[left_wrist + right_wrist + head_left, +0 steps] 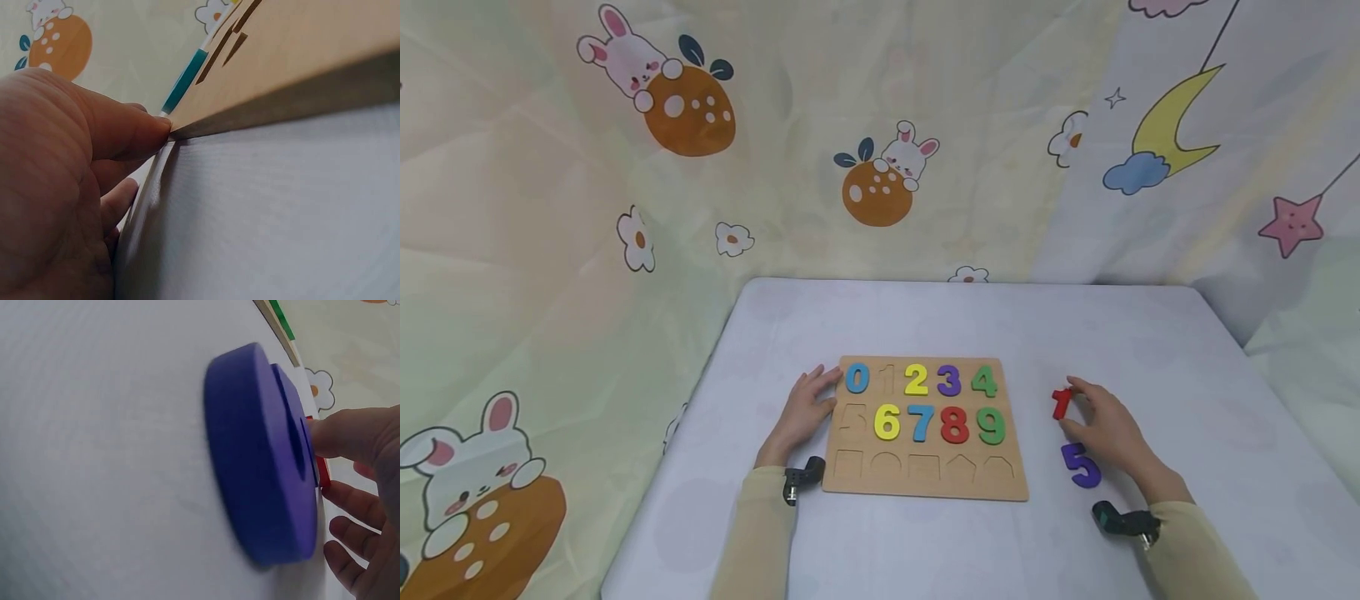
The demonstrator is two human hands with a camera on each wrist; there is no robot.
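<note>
A wooden number puzzle board [925,487] lies on the white table. My left hand [803,410] is at its left edge, thumb and fingertips touching the side near the blue 0 [848,379]. In the left wrist view the thumb tip presses on the board's edge [281,103]. Off the board's right side, my right hand [1108,425] pinches a red number 1 piece [1061,404] between thumb and index finger. Just nearer to me lies a purple number 5 piece [1092,476]. It stands large in the right wrist view and covers most of the red 1.
Coloured numbers such as the yellow 6 [878,423] and red 8 [954,435] sit in the board. Outlined recesses for 1 and 5 show bare wood, as does the bottom row of shapes. A printed cloth [805,100] hangs behind the table [970,321].
</note>
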